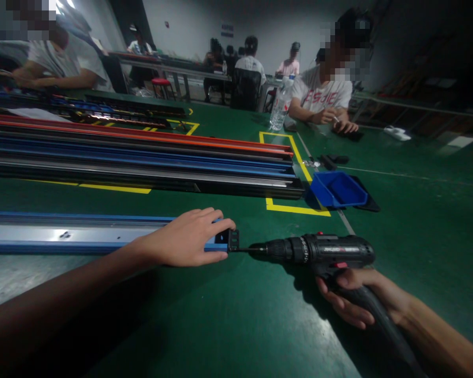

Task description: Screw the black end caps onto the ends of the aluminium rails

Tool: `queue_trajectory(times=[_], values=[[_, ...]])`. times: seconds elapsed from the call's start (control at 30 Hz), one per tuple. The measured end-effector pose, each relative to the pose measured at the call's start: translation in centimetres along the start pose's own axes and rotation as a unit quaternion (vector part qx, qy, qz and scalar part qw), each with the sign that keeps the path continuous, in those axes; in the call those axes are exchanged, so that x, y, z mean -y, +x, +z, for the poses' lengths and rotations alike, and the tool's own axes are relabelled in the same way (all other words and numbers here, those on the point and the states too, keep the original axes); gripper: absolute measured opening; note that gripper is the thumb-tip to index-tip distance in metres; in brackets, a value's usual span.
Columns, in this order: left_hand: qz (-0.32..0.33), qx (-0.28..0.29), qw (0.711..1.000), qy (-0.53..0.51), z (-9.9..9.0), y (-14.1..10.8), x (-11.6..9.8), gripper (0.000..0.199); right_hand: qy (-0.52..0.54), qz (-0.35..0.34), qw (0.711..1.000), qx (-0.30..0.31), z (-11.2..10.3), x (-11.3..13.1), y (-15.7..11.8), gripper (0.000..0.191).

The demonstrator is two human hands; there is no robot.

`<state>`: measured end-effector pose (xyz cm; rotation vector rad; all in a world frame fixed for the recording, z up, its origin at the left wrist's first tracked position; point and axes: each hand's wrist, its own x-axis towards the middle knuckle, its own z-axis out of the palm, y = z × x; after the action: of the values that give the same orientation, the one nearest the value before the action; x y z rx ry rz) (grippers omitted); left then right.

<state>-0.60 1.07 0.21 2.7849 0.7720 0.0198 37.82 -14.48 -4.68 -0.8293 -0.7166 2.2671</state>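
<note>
My left hand (193,237) grips the right end of a long blue and silver metal rail (82,231) that lies flat on the green table. A black end cap (233,240) sits at that end of the rail, by my fingertips. My right hand (355,296) is wrapped round the handle of a black cordless drill (331,249), thumb near its red trigger. The thin bit (246,249) points left, its tip at the end cap. Whether it sits in a screw is too small to tell.
Behind the rail lie several long profiles (142,152) in orange, blue and black. A blue tray (341,190) stands at their right end, with a water bottle (279,107) farther back. Across the table a person (323,94) handles something small; another person (67,63) sits at the left.
</note>
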Motion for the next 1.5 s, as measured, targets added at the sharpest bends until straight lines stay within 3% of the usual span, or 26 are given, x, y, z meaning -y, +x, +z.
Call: queue_trajectory(times=[1.5], values=[[0.005, -0.007, 1.000, 0.006, 0.43, 0.17, 0.44, 0.045, 0.016, 0.002, 1.000, -0.010, 0.51, 0.06, -0.04, 0.026]])
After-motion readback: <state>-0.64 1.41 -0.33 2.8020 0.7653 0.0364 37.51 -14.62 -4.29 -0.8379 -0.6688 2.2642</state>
